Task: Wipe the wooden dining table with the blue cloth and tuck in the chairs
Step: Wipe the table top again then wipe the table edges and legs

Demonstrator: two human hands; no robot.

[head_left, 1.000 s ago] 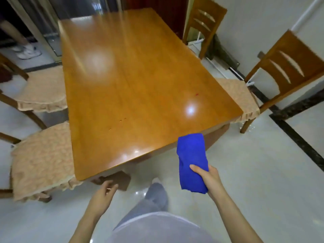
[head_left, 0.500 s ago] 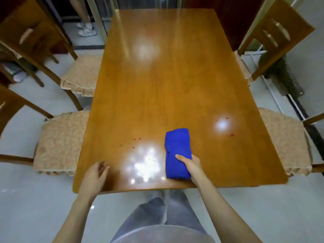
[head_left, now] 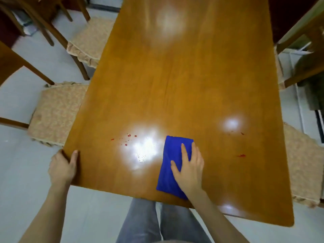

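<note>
A folded blue cloth [head_left: 168,160] lies flat on the glossy wooden table [head_left: 184,85] close to its near edge. My right hand [head_left: 190,170] presses down on the cloth with straight, spread fingers. My left hand [head_left: 62,168] grips the table's near left corner, thumb on top and fingers curled under the edge. Small red spots [head_left: 128,137] dot the wood left of the cloth, and a red smear [head_left: 241,155] lies to its right. Cushioned chairs stand pulled out on the left [head_left: 56,113] and right [head_left: 301,162].
A second left chair [head_left: 89,37] stands farther back, and another chair [head_left: 298,62] stands at the far right. Pale tiled floor [head_left: 26,172] surrounds the table. My legs in grey trousers [head_left: 157,223] are against the near edge.
My right hand has laid the cloth flat on the table and spread its fingers over it. My left hand has closed on the table's corner. The view has moved closer.
</note>
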